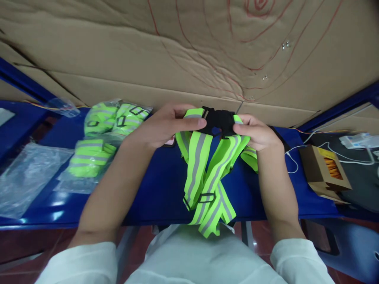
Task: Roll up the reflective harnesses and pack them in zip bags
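A neon green strap harness (pixel 197 157) with grey reflective stripes hangs between my two hands over the blue table. At its top is a black plastic buckle (pixel 219 121). My left hand (pixel 174 125) pinches the strap at the buckle's left side, thumb on top. My right hand (pixel 254 129) grips the strap at the buckle's right side, its thumb against the black plastic. The buckle's two halves look joined. Lower down, the straps cross and carry a black slider (pixel 206 197); their ends dangle past the table's front edge.
Bagged green straps (pixel 89 157) and flat clear bags (pixel 31 173) lie on the left of the blue table (pixel 160 193). More green strap (pixel 250 157) is by my right wrist. An open cardboard box (pixel 324 169), cables and a blue chair (pixel 352 244) are right. Cardboard (pixel 118 51) stands behind.
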`<state>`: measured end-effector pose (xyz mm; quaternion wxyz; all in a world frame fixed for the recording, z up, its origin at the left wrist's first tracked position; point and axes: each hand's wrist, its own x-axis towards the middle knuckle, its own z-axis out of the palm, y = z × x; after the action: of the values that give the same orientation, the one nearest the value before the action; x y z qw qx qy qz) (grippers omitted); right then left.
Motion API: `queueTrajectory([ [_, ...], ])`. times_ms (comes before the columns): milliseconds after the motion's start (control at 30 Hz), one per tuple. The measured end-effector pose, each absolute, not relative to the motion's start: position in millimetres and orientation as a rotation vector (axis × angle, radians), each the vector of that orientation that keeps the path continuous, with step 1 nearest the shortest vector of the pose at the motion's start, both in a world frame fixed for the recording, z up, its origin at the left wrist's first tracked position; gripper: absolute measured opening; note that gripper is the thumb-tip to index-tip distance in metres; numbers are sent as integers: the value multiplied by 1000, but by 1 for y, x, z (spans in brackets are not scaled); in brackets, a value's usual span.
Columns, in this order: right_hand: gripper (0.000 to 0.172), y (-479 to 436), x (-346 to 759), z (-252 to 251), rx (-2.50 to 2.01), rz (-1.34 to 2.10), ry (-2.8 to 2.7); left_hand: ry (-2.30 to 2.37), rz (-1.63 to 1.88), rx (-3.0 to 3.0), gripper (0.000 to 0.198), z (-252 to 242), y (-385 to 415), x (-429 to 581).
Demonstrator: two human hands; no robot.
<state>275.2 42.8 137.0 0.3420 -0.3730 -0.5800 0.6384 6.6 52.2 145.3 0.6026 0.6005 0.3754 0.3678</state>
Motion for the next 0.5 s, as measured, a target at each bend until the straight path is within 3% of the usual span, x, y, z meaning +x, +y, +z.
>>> queueTrajectory([
  [100,35,50,273,132,-1122,1486,-1501,814,656,1424,51,131,67,4],
  [233,40,63,271,121,-1224,1337,-1401,654,516,1305,68,105,90,-3],
  [400,41,66,266,119,-1152,1269,-1343,773,408,1384,45,101,91,7],
  [500,43,64,265,123,-1109,1267,-1352,960,658,1357,35,108,84,20],
])
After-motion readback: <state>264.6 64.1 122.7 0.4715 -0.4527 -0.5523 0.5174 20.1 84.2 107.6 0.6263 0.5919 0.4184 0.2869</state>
